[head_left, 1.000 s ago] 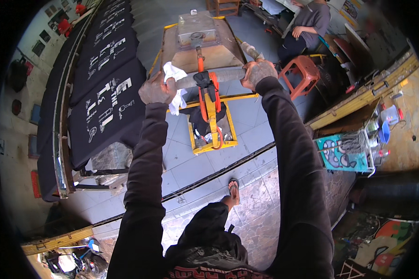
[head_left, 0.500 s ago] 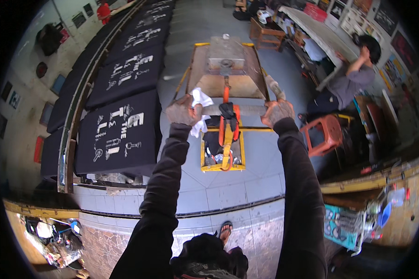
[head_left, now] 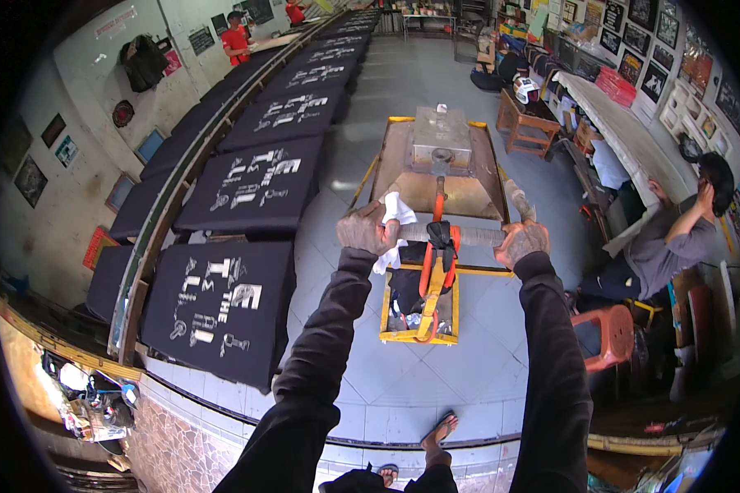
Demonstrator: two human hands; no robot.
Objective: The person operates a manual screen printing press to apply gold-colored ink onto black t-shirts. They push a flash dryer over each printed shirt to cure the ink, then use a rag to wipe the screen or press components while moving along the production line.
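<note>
The yellow-framed metal cart (head_left: 442,154) stands on the grey floor (head_left: 370,394), right of the dark printed fabric pieces (head_left: 210,316); left hand (head_left: 363,228) and right hand (head_left: 521,241) both have fingers curled closed round its wrapped handlebar (head_left: 481,237). Swinging left too sharply could knock the nearest piece, and the dangling white cloth (head_left: 394,210) might slip or snag. Bold white lettering marks the fabric, but no brand is legible on the cart.

Passage over grey floor (head_left: 327,201) between black shirts (head_left: 255,193) and yellow-framed machine (head_left: 407,193), with red stool (head_left: 618,335) as obstacle at right

The yellow-framed machine (head_left: 462,194) has moved farther from the floor groove (head_left: 378,444); one sandalled foot (head_left: 441,428) has crossed it, another foot (head_left: 388,473) has appeared.
</note>
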